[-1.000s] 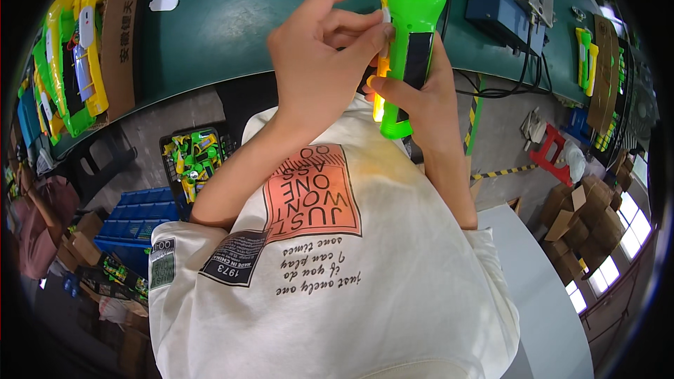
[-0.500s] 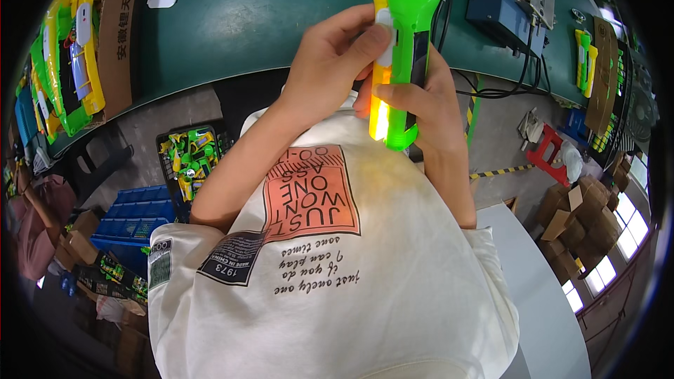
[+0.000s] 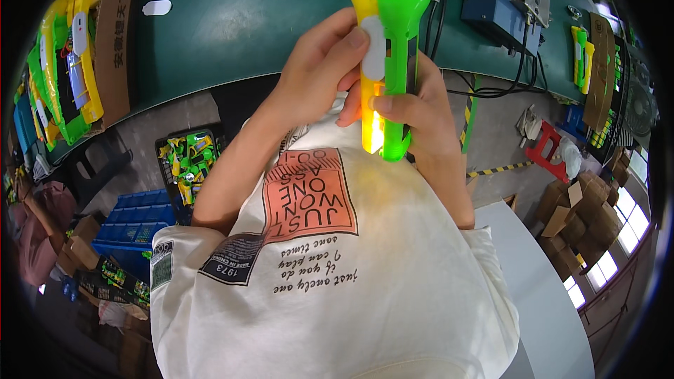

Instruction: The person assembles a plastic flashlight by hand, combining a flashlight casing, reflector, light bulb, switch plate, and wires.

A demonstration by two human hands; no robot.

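Close in front of my chest, above the bench edge, I hold a flashlight [image 3: 398, 31] made of a green half and a yellow half, its wide head at the far end. A white oval plate [image 3: 373, 49] sits on its side, and bright yellow light glows from the narrow near end. My left hand [image 3: 324, 56] pinches the yellow side, with the thumb at the white plate. Around the green side closes my right hand [image 3: 425, 102], its thumb lying across the body beside the glow. Fingers behind the flashlight are hidden.
On the green bench [image 3: 203, 35] lies a white oval piece [image 3: 156, 8]. A cardboard box [image 3: 116, 42] with flashlight parts stands left, a blue machine [image 3: 491, 7] with black cables right. Below left are a crate of parts [image 3: 189, 161] and blue crates [image 3: 133, 217]. A red stool [image 3: 547, 154] stands right.
The flashlight has shifted slightly left and turned, so more of the yellow half and white plate shows. Both hands keep their hold. The near end still glows.
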